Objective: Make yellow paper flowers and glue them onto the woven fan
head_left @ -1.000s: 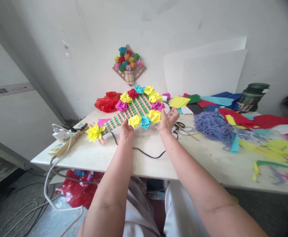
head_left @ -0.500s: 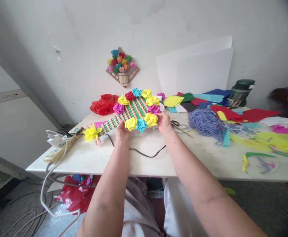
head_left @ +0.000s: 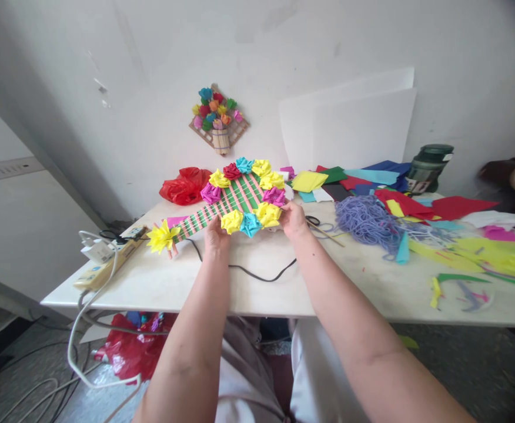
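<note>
Between my two hands is a guitar-shaped craft piece [head_left: 240, 195], woven in green with pink strips and ringed with yellow, blue, red and magenta paper flowers. A spiky yellow flower [head_left: 162, 237] sits at the narrow end on the left. My left hand [head_left: 216, 235] grips the lower edge near the neck, fingers partly hidden behind it. At the wide right end, my right hand [head_left: 293, 219] is closed on the rim beside a yellow flower. The piece is tilted and held above the table [head_left: 257, 296].
A power strip [head_left: 110, 264] with a charger and cables lies at the table's left edge. To the right are a heap of purple yarn [head_left: 367, 218], scissors [head_left: 313, 220], coloured paper sheets [head_left: 462, 205] and a dark green jar [head_left: 429, 169]. A red plastic bag [head_left: 184, 186] lies behind.
Both hands keep their hold on the guitar-shaped piece, which has barely shifted. The dark object at the far right edge has moved slightly to the right.
</note>
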### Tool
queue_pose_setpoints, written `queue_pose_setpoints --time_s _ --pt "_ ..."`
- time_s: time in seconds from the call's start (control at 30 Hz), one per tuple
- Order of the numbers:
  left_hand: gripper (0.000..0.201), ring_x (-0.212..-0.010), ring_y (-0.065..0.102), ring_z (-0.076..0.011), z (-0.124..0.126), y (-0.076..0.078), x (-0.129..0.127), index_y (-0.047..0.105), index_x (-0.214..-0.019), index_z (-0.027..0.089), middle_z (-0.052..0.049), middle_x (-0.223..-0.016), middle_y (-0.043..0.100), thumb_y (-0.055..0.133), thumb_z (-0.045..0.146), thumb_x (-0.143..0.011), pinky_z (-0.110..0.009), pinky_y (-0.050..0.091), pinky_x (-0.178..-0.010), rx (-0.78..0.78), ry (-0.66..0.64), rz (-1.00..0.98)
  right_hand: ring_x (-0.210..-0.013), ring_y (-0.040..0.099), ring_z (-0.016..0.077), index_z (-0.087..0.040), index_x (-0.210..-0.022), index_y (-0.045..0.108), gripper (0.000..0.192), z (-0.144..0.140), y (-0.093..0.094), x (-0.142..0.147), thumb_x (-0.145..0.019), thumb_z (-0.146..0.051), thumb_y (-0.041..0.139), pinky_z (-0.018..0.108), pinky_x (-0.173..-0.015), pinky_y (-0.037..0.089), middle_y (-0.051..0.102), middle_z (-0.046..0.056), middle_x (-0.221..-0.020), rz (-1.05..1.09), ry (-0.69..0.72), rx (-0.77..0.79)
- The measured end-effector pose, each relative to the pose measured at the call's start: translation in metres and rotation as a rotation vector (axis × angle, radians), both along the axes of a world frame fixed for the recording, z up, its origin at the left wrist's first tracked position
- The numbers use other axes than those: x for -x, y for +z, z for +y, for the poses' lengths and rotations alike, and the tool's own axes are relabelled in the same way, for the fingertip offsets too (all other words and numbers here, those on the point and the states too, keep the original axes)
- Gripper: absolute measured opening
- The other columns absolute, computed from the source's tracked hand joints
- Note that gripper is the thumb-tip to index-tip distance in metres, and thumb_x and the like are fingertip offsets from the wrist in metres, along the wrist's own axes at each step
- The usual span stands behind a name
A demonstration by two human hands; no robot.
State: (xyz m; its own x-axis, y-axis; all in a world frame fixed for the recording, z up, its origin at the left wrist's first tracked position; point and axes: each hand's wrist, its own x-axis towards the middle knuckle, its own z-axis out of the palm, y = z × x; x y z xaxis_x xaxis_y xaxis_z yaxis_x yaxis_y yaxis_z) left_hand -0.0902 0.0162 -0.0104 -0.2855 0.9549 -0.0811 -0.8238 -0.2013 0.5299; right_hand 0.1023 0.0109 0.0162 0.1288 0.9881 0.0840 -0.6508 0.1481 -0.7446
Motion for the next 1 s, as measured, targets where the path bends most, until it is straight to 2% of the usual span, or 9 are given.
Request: queue_pose_setpoints --time_s 0.13,0.23,0.4,0.57,1.0 --pt "0.005 -0.057 0.061 -0.012 -0.002 0.003 0.0 0.057 -0.068 0.016 0.0 -0.063 0.063 0.057 0.012 -0.071 -0.024 0.048 -0.061 0.001 -0.003 0.025 -0.05 0.052 0.0088 -0.019 -0.086 0.058 0.03 -0.002 0.003 -0.002 -0.06 -0.017 0.044 0.019 -0.047 0.042 0.059 -0.005 -0.06 0.067 -0.019 0.022" --pt "0.01 -0.052 0.059 -0.0114 -0.004 0.005 0.0 0.056 -0.067 0.015 0.0 -0.059 0.061 0.052 0.011 -0.075 -0.023 0.047 -0.057 0.026 -0.013 -0.008 -0.05 0.053 0.0086 -0.016 -0.086 0.061 0.03 -0.001 0.005 -0.005 -0.063 -0.017 0.042 0.018 -0.047 0.041 0.061 -0.003 -0.06 0.123 -0.036 0.063" --pt "0.013 -0.052 0.059 -0.0126 -0.006 0.008 -0.001 0.056 -0.067 0.015 0.0 -0.059 0.061 0.05 0.011 -0.077 -0.024 0.046 -0.056 0.063 -0.02 -0.009 -0.05 0.054 0.0098 -0.016 -0.077 0.062 0.02 0.001 0.006 -0.013 -0.067 -0.016 0.045 0.019 -0.044 0.041 0.063 -0.001 -0.058 0.166 -0.055 0.114" --pt "0.013 -0.052 0.058 -0.0125 -0.008 0.009 -0.002 0.055 -0.066 0.016 0.0 -0.059 0.06 0.049 0.01 -0.078 -0.024 0.046 -0.057 0.082 -0.021 0.004 -0.048 0.054 0.0108 -0.016 -0.073 0.062 0.015 0.004 0.003 -0.018 -0.068 -0.015 0.048 0.02 -0.043 0.042 0.062 -0.001 -0.056 0.139 -0.028 0.126" --pt "0.015 -0.046 0.055 -0.0114 -0.01 0.011 -0.005 0.05 -0.065 0.017 0.002 -0.053 0.055 0.048 0.008 -0.077 -0.023 0.043 -0.052 0.09 -0.027 -0.021 -0.048 0.056 0.0098 -0.013 -0.072 0.061 0.021 0.005 0.002 -0.017 -0.065 -0.006 0.042 0.018 -0.044 0.044 0.061 0.0 -0.053 0.168 -0.049 0.187"
